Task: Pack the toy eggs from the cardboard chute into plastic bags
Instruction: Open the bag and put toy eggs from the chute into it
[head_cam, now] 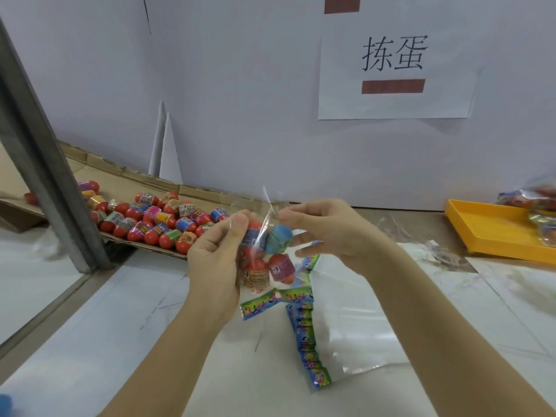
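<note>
Bag (266, 203) holding toy eggs (281, 270), pinched by left hand (213, 260) and right hand (325, 230).

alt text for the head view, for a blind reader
A left hand and right hand hold a clear plastic bag with several toy eggs inside. More eggs lie on a cardboard chute at left; a yellow tray sits at right.

The left forearm (168, 365) and right forearm (445, 326) are reaching up from the lower edge, bare, converging toward the middle. The left hand (215, 260) is gripping the bag (261, 257) from its left side, thumb upward, fingers curled round it. The right hand (325, 230) is pinching the bag's top edge between thumb and forefinger, its other fingers curling loosely below.
</note>
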Demonstrator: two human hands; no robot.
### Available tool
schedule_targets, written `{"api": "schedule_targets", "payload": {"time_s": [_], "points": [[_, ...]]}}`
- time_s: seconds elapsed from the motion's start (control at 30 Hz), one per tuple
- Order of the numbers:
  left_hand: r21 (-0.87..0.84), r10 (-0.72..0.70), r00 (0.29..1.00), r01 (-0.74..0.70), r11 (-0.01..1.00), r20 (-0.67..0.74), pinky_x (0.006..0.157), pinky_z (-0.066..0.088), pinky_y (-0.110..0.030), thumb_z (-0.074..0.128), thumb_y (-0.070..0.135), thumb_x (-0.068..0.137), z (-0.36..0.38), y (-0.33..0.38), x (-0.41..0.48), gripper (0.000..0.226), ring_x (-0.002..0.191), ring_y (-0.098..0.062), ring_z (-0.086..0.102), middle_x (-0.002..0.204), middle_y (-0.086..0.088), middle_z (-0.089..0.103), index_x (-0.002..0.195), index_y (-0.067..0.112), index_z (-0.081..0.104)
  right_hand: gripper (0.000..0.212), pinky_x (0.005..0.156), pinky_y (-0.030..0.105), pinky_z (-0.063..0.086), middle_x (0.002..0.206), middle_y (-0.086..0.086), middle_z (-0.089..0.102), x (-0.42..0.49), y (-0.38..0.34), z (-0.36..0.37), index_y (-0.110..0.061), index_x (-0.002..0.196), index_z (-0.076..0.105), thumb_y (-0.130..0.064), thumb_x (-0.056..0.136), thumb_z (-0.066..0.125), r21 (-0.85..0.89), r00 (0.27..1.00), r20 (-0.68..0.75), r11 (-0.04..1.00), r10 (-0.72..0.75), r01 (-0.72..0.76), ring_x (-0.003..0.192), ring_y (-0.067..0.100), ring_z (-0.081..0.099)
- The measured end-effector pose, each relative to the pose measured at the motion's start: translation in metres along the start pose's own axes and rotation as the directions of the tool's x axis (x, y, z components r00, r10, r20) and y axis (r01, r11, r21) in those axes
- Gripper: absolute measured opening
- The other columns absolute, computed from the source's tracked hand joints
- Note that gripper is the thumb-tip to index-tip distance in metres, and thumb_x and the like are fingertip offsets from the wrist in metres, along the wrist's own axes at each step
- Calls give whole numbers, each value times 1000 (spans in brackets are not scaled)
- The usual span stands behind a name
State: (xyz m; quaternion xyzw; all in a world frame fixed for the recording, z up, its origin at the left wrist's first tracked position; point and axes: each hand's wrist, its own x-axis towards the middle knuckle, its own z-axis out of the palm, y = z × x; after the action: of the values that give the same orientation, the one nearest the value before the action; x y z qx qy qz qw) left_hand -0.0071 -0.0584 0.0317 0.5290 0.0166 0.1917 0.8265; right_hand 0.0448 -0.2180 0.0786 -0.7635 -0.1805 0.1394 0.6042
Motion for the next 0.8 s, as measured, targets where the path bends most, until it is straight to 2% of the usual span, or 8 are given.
{"api": "schedule_targets", "payload": {"time_s": [0.03,0.1,0.23,0.3,0.37,0.47,0.63,0.8], "points": [[-11,-2,1000,3,1000,16,60,58,-28,64,28,79,0,0,-1,17,76,-17,72,84,-4,75,77,20,79,13,62,26,58,83,-3,75,1,2,0,-22,87,73,-32,79,76,50,1000,-31,999,5,-3,67,11,70],[-37,-23,1000,24,999,18,57,57,-27,64,28,78,1,1,-1,17,73,-16,72,82,-3,75,76,20,79,4,56,25,56,79,1,75,2,4,-2,-18,80,74,-22,80,76,126,997,-70,992,11,-2,61,12,67],[-44,-8,1000,9,999,10,45,50,-19,64,21,76,2,3,0,15,52,-7,64,74,0,75,80,16,78,11,52,25,53,75,2,73,2,6,-11,-17,75,74,-25,72,79,218,997,-71,976,8,7,57,12,64],[-38,2,1000,-3,999,-26,45,51,-19,65,18,74,1,2,0,16,54,-8,66,75,-1,75,86,12,74,20,53,25,53,77,2,74,1,6,-13,-16,77,74,-30,63,79,228,999,-44,974,7,3,57,13,65],[-38,1,997,-4,999,-76,47,52,-20,66,15,76,-1,0,2,11,60,-10,69,76,-1,75,81,15,75,30,53,24,53,79,5,74,2,7,-16,-10,83,72,-28,60,79,254,1000,-29,967,10,-2,58,15,67],[9,27,992,-26,1000,-127,49,51,-18,64,6,86,0,-1,4,26,62,-8,69,75,1,75,69,20,78,38,53,24,54,76,8,74,3,10,-21,-5,90,69,-23,58,80,286,999,-39,958,6,5,59,17,68],[22,38,987,-35,999,-159,47,52,-19,65,2,86,0,-1,4,30,57,-8,68,68,2,74,64,19,77,37,54,24,54,75,9,73,5,13,-22,-5,91,69,-16,58,79,326,999,-31,945,-17,26,58,19,68],[-6,22,991,-23,1000,-130,48,53,-19,65,2,84,-2,2,4,18,59,-9,69,70,0,74,74,14,75,24,55,24,54,74,9,72,6,16,-21,-8,84,72,-12,61,78,348,998,-9,935,-64,64,58,19,68]]}}
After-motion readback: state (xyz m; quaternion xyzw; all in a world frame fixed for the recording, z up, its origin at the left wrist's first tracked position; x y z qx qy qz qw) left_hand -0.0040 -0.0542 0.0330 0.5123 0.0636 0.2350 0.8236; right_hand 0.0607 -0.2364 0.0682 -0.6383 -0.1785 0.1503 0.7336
